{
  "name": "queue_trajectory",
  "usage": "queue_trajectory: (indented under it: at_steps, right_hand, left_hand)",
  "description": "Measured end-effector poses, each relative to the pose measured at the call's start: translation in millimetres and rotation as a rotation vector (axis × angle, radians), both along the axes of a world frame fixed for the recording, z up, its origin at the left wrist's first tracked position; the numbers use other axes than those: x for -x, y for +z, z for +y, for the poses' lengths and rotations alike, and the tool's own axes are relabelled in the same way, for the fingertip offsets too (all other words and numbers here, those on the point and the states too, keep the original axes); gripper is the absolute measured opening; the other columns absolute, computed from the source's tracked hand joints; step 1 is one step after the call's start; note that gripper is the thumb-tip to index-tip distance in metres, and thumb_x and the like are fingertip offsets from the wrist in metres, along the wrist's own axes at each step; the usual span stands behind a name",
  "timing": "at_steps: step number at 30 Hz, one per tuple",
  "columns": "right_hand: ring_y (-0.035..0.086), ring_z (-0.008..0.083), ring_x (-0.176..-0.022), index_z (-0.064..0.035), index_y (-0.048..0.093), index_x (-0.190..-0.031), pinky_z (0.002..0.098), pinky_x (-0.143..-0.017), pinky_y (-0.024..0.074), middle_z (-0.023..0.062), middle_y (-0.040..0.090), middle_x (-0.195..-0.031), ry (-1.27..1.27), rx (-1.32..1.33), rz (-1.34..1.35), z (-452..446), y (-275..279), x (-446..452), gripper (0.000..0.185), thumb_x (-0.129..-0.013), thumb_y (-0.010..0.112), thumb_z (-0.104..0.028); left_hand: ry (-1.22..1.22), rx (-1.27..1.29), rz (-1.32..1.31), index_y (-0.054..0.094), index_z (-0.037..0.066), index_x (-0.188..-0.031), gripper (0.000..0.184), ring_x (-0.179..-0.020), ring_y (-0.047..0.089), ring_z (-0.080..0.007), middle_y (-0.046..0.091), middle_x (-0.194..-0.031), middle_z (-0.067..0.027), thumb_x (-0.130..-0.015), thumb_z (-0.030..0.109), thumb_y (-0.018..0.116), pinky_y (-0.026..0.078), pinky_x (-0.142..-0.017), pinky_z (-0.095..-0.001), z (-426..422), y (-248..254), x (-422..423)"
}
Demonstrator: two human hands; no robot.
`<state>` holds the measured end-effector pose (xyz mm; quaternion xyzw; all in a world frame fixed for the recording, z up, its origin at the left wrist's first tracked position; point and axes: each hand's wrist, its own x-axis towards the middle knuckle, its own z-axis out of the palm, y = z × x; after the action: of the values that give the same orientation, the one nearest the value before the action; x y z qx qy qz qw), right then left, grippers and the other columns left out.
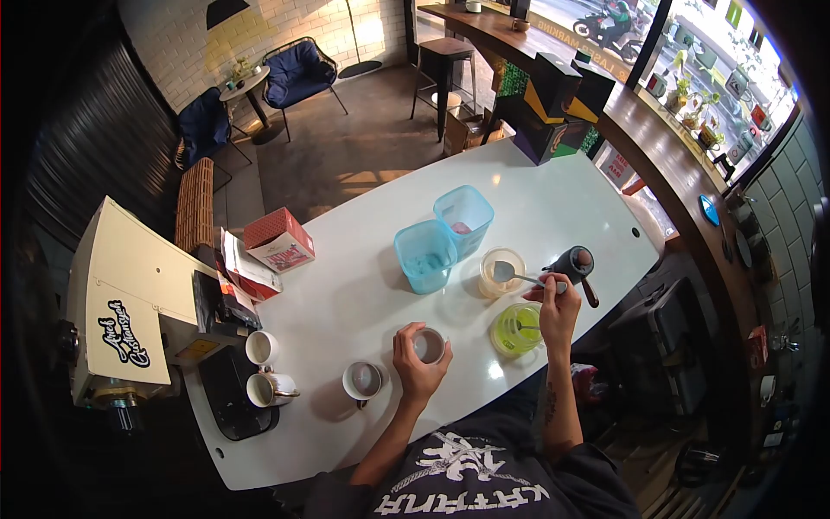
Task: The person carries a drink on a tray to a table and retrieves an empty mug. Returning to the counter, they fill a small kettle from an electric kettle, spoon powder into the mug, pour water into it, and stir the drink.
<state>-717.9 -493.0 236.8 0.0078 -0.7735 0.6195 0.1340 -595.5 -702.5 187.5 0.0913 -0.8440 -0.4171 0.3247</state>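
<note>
My left hand (418, 362) is wrapped round a small cup (430, 345) standing on the white counter. Pinched in my right hand (558, 311) is a metal spoon (521, 277), its bowl over a clear plastic tub (494, 289) with pale contents. Just below that hand stands a tub of bright green liquid (512, 336) with another utensil in it. A second cup (362, 381) sits left of my left hand. Behind my right hand is a dark cylindrical device with a side handle (571, 265).
Two translucent blue containers (425, 257) stand mid-counter. Two white mugs (262, 349) sit at the left by a cream machine (121, 294). A red and white box (280, 241) is at the left edge. Black boxes (553, 91) stand at the far corner of the counter (363, 208).
</note>
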Motion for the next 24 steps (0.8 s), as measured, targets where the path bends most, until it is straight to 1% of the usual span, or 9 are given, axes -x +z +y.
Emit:
queue_trajectory:
  at_steps: [4, 10, 12, 13, 24]
  right_hand:
    - [0.072, 0.0199, -0.066, 0.0055, 0.06, -0.095, 0.0278, -0.062, 0.0536, 0.0126, 0.069, -0.069, 0.005, -0.012, 0.009, 0, 1, 0, 0.022, -0.101, 0.046, -0.011]
    - [0.07, 0.0177, -0.064, 0.0056, 0.059, -0.095, 0.0273, -0.062, 0.0534, 0.011, 0.067, -0.068, 0.015, 0.054, -0.029, 3, -2, 4, 0.023, -0.102, 0.046, -0.011]
    - [0.069, 0.0165, -0.063, 0.0052, 0.059, -0.096, 0.0268, -0.061, 0.0532, 0.0095, 0.066, -0.068, 0.028, 0.144, -0.026, 3, -1, 5, 0.024, -0.102, 0.045, -0.012]
    - [0.069, 0.0165, -0.063, 0.0052, 0.059, -0.096, 0.0268, -0.061, 0.0532, 0.0095, 0.066, -0.068, 0.025, 0.146, -0.032, 5, -1, 5, 0.024, -0.102, 0.045, -0.012]
    - [0.066, 0.0149, -0.063, 0.0051, 0.061, -0.097, 0.0265, -0.062, 0.0522, 0.0081, 0.064, -0.068, 0.031, 0.243, -0.045, 17, 0, 4, 0.028, -0.104, 0.045, -0.017]
  left_hand:
    - [0.0, 0.003, 0.016, 0.053, 0.003, -0.111, 0.055, -0.096, 0.058, -0.034, 0.06, -0.105, -0.014, -0.065, 0.011, 0.082, 0.048, -0.084, -0.0432, 1, 1, 1]
    - [0.005, -0.008, 0.02, 0.054, 0.003, -0.108, 0.051, -0.098, 0.059, -0.0336, 0.06, -0.106, -0.0142, -0.065, 0.009, 0.082, 0.048, -0.086, -0.043, 2, -1, 2]
    - [0.006, 0.001, 0.019, 0.055, 0.003, -0.107, 0.05, -0.099, 0.059, -0.0336, 0.06, -0.106, -0.0143, -0.065, 0.008, 0.082, 0.049, -0.086, -0.043, 2, 0, 3]
    - [0.005, 0.004, 0.014, 0.055, 0.003, -0.106, 0.05, -0.1, 0.059, -0.0335, 0.06, -0.107, -0.0144, -0.065, 0.008, 0.082, 0.049, -0.086, -0.043, 2, 0, 2]
    - [-0.037, 0.021, -0.023, 0.055, 0.003, -0.107, 0.052, -0.1, 0.059, -0.0328, 0.059, -0.107, -0.0145, -0.064, 0.008, 0.083, 0.049, -0.086, -0.0428, 5, 4, 8]
